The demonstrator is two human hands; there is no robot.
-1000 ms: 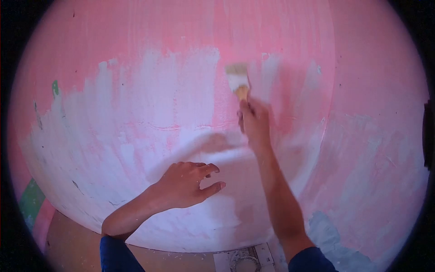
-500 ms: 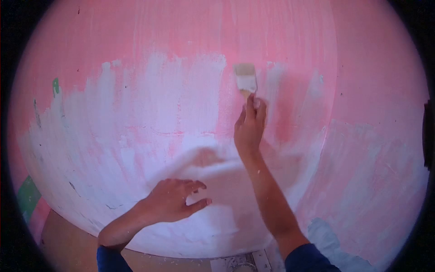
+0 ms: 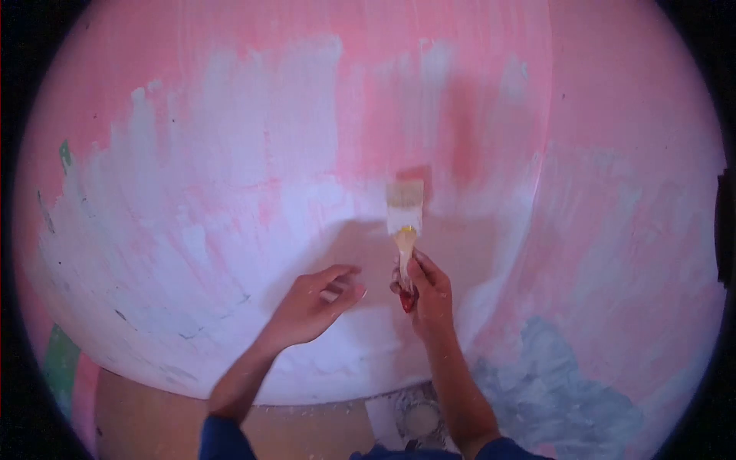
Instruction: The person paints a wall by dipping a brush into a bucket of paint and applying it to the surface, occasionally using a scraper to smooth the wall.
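My right hand (image 3: 431, 290) grips a flat paintbrush (image 3: 406, 230) by its wooden handle, which ends in a red tip. The bristles point up the wall, and white paint coats the brush's ferrule. Behind the brush stands a pink wall (image 3: 460, 23) with a broad area of white paint (image 3: 253, 153) streaked over it. To the left, my left hand (image 3: 316, 305) holds nothing, its fingers curved and thumb apart. It hovers in front of the white area, and shadows of both arms fall on the wall.
A brown floor (image 3: 230, 429) meets the wall's bottom edge. A round container (image 3: 420, 418) sits low near my right forearm, partly hidden. A grey-blue patch (image 3: 560, 391) marks the wall at lower right. Green marks (image 3: 63, 360) show at far left.
My right hand has come down with the paintbrush, away from the upper pink area. My left hand has shifted slightly right and up. The view has tilted down and moved right.
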